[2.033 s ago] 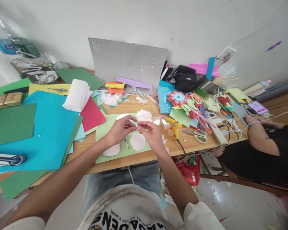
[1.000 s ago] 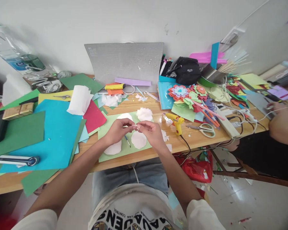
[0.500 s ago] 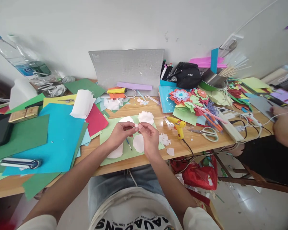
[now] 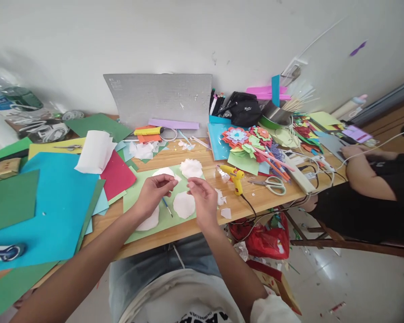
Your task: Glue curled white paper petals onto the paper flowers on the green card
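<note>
Pinches in the left hand [image 4: 154, 194], between bent thumb and fingertips, a tiny white paper piece [image 4: 177, 178], raised above a light-green rectangular paper sheet [image 4: 133, 186]. Curves the fingers of the right hand [image 4: 204, 199] just beside, thumb and index tips near each other and apart from the left fingertips; cannot tell of any hold there.

On the sheet, between the hands and nearer the body, a flat white scalloped paper disc [image 4: 184, 205], with a slim blue-handled tool [image 4: 167, 207] to its left. Beyond the fingertips, a ruffled white paper flower [image 4: 191, 168]; behind the left hand, a rounded white paper cutout [image 4: 164, 171], partly covered. Beside the left wrist, another white paper shape [image 4: 150, 223].

Farther right on the brown wooden table [image 4: 170, 157], loose white paper scraps [image 4: 226, 213], a yellow plastic glue gun [image 4: 234, 177] and pale-handled metal scissors [image 4: 275, 185]; behind these, a layered red-and-blue paper flower [image 4: 237, 136]. To the left, a red paper sheet [image 4: 119, 177], a curled white paper roll [image 4: 93, 152] and a large bright-blue paper sheet [image 4: 60, 202]. At the back, a grey flat board [image 4: 158, 98] against the wall. Far right, a co-worker's bare forearm [image 4: 365, 177].
</note>
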A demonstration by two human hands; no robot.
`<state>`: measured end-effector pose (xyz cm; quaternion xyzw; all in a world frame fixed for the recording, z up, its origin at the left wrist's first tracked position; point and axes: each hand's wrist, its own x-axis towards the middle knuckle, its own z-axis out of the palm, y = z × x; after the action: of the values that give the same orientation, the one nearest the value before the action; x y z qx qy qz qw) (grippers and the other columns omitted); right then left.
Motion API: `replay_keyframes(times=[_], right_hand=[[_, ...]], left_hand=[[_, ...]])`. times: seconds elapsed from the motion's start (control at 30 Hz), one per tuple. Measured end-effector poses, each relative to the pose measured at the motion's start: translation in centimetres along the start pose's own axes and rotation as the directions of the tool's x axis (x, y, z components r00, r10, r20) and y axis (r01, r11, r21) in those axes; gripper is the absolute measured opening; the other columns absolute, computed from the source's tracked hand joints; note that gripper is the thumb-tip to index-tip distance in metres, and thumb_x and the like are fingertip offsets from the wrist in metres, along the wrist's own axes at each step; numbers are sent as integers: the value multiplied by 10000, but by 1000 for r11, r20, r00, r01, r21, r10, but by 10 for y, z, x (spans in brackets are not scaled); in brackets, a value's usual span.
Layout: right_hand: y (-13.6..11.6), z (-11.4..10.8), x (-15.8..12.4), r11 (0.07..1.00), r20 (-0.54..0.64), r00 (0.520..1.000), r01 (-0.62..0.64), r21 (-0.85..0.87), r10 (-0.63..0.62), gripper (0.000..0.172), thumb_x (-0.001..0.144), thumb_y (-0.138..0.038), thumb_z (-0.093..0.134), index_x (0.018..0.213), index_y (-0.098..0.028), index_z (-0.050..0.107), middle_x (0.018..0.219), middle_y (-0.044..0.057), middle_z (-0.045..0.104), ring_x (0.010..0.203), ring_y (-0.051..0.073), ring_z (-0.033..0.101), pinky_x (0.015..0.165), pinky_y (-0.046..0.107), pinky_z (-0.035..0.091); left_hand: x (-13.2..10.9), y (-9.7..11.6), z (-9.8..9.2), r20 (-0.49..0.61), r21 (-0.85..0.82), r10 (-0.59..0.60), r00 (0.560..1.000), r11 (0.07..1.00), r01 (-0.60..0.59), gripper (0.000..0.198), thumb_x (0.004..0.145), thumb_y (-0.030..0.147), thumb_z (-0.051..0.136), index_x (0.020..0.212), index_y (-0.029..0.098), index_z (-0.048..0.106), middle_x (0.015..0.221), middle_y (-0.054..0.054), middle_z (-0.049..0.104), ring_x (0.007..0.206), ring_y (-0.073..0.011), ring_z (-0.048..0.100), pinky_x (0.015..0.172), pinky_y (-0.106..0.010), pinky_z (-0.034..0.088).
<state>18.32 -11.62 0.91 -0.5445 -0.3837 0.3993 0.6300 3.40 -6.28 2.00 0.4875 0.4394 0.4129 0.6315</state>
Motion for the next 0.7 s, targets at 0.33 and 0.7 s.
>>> replay_keyframes(times=[0.33,0.7], right_hand=[[4,-147,30,650,-250,837,156,-743,-487,355,848,-434,605,1078,-167,653,1061,117,668,895,222,620,798,377,515],[22,-148,70,420,-23,940,130,-898,-340,329,841,-482,582,765,-168,649,768,78,649,712,208,541,681,340,412]], left_hand=[[8,0,-5,-123,57,27,992,998,-20,347,660,474,808,773,168,692,645,10,579,584,-104,490,571,-241,435],[16,-4,-14,-207,51,36,978,998,-26,345,668,475,799,765,163,687,629,14,580,584,-98,506,586,-235,459]])
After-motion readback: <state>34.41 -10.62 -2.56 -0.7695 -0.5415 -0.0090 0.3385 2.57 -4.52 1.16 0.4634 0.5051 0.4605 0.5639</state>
